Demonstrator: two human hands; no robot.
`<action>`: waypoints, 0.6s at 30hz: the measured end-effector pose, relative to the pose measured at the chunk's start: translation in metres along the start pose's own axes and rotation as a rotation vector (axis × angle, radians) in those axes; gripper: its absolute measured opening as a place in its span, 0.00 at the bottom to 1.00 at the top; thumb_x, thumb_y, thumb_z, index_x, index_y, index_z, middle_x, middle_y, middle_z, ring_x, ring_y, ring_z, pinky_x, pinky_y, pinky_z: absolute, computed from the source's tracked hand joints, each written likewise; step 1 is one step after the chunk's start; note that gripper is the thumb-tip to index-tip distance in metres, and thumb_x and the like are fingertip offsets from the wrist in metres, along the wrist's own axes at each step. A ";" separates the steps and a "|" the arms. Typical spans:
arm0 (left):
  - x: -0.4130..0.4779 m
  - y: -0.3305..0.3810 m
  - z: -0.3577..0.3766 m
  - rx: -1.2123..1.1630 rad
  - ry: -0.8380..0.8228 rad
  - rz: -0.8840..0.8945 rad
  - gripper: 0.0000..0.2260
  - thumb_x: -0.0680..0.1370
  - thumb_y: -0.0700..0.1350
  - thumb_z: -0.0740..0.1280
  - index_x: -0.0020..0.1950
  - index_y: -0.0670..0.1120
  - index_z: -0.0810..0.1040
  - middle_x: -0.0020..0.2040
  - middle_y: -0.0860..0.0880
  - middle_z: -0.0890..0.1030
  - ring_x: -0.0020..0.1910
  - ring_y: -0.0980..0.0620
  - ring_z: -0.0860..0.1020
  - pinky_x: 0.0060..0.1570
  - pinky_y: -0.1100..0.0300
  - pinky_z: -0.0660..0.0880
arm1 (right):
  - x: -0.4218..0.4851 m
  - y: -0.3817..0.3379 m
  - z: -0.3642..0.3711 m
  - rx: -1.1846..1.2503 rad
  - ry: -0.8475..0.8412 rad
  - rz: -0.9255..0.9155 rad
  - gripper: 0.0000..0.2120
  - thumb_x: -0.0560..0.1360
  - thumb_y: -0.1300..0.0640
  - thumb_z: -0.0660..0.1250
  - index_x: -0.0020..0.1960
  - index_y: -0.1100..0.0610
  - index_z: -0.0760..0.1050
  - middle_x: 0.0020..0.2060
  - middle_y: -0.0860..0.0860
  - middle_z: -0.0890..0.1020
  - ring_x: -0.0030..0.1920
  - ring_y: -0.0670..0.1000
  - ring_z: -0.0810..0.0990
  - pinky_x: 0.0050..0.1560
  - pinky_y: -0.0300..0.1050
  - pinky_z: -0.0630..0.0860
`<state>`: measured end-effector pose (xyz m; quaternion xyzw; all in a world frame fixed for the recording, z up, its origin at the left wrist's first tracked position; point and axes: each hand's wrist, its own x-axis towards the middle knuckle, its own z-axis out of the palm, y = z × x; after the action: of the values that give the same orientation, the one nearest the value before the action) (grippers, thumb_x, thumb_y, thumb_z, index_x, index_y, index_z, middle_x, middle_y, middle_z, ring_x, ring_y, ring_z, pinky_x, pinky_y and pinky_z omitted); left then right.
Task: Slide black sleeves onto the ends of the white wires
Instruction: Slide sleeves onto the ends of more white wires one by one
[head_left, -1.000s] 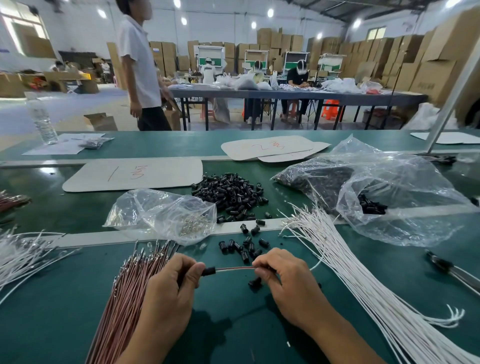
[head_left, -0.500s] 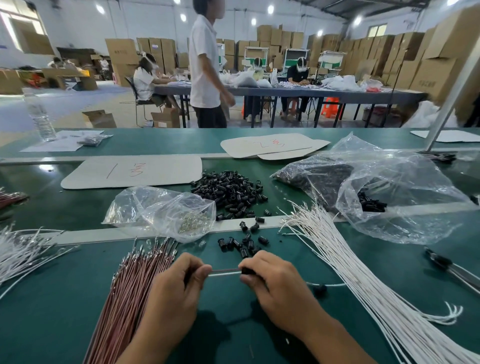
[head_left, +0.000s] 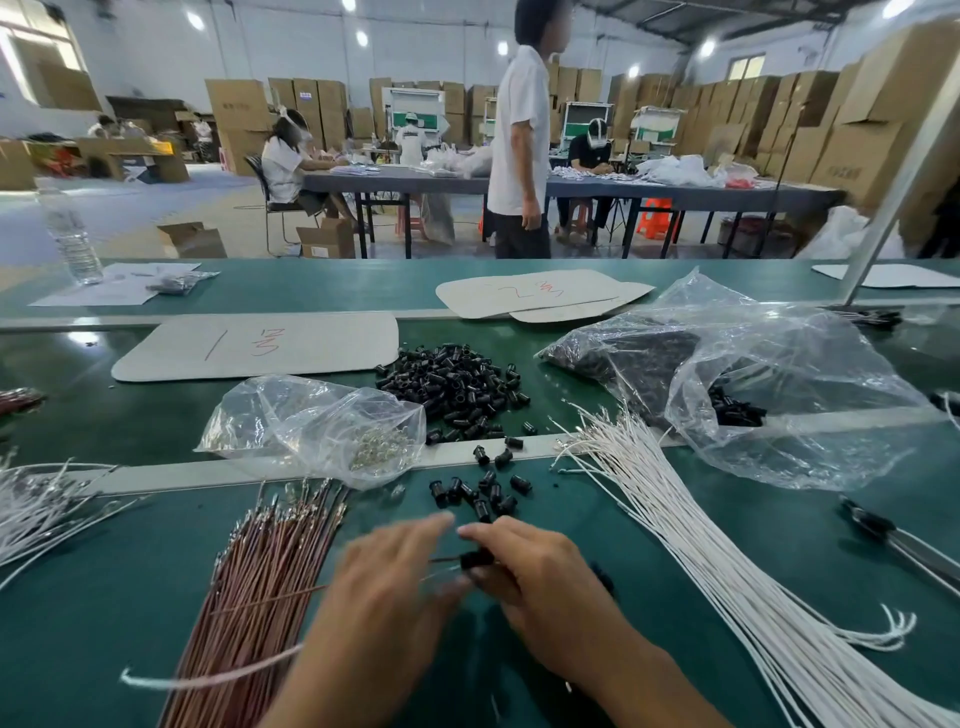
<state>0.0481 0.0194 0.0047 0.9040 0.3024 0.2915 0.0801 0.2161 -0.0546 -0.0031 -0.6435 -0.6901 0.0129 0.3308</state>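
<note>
Right hand (head_left: 540, 587) is pinching a single black sleeve (head_left: 475, 558) between thumb and fingertips. A thin wire (head_left: 441, 561) pokes out of it toward the left hand (head_left: 395, 592). That left hand is one big smear of motion blur. The fingers look more stretched out than curled, but honestly I can't tell if it has hold of the wire or not.

Using the big loose pile of black sleeves (head_left: 452, 384) as the reference point:

- Both hands sit on the near side of the pile, low over the green tabletop (head_left: 104, 623).
- Between the pile and the hands there's a small scatter of sleeves (head_left: 478, 493).
- Near-right of the pile, the bundle of white wires (head_left: 701, 545) fans out, with its bare ends pointing back toward the pile.
- Near-left of the pile lies a bundle of reddish-brown wires (head_left: 260, 597), metal tips facing the pile. A blurred white wire (head_left: 208, 675) shows across its near end.
- Just left of the pile is a small clear bag (head_left: 311, 421) with silvery bits inside.
- Right of the pile is a large clear bag (head_left: 779, 374) holding more black sleeves.
- Behind and left of the pile there's a pale card sheet (head_left: 260, 345) with red scribble on it.
- Well to the right of the pile, past the white wires, lies a dark-handled tool (head_left: 904, 540).
</note>
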 end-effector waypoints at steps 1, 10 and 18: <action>-0.001 0.007 0.006 -0.109 -0.060 0.015 0.20 0.74 0.49 0.69 0.65 0.45 0.75 0.56 0.48 0.83 0.51 0.50 0.81 0.51 0.54 0.78 | 0.000 -0.001 0.001 0.052 -0.013 0.013 0.16 0.76 0.60 0.68 0.64 0.54 0.76 0.52 0.47 0.82 0.48 0.45 0.80 0.53 0.32 0.75; 0.000 -0.014 -0.001 -0.321 0.006 -0.149 0.08 0.76 0.46 0.68 0.55 0.50 0.81 0.45 0.61 0.80 0.42 0.65 0.77 0.42 0.66 0.76 | -0.005 0.022 -0.025 0.239 0.001 0.329 0.04 0.76 0.58 0.72 0.47 0.49 0.83 0.40 0.39 0.83 0.42 0.37 0.80 0.43 0.27 0.72; -0.002 -0.011 0.006 -0.359 -0.072 -0.121 0.05 0.75 0.45 0.71 0.49 0.53 0.81 0.42 0.61 0.81 0.45 0.63 0.76 0.43 0.71 0.72 | -0.004 0.018 -0.022 0.223 0.058 0.241 0.07 0.77 0.63 0.70 0.45 0.51 0.80 0.40 0.41 0.80 0.44 0.41 0.79 0.45 0.28 0.72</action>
<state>0.0446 0.0272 -0.0051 0.8651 0.2961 0.3030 0.2684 0.2422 -0.0638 0.0045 -0.6809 -0.5925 0.1103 0.4162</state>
